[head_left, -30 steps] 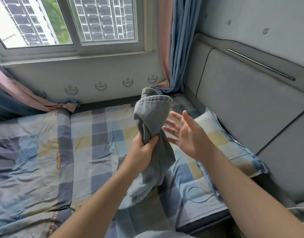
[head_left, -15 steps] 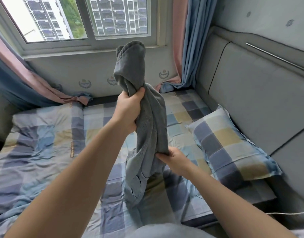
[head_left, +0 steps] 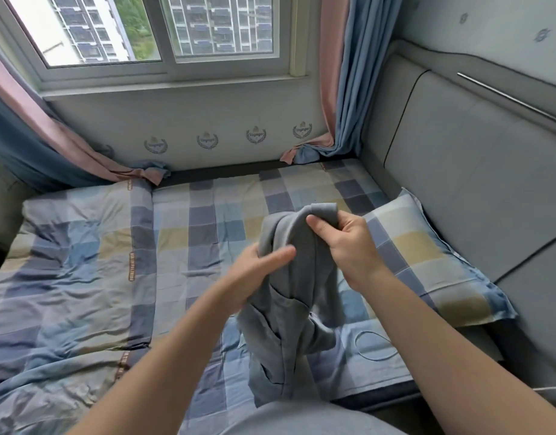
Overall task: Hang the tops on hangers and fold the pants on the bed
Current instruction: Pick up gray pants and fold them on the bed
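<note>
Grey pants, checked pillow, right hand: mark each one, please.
grey pants (head_left: 289,334): head view, hanging middle fabric.
checked pillow (head_left: 427,255): head view, top face.
right hand (head_left: 347,246): head view, back of hand.

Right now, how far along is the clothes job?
Done: nothing visibly; no folded pants or hung tops lie on the bed. In hand: left hand and right hand both grip bunched grey pants above it, unfolded. Left: fold these; tops and hangers are out of view.

The bed (head_left: 239,196) is covered with a checked sheet (head_left: 301,189) in blue, grey and yellow. A matching pillow (head_left: 427,255) is laid at its right edge, a rumpled quilt (head_left: 66,262) is spread over its left part, and 1 thin white cable (head_left: 373,359) is looped near the front.
</note>
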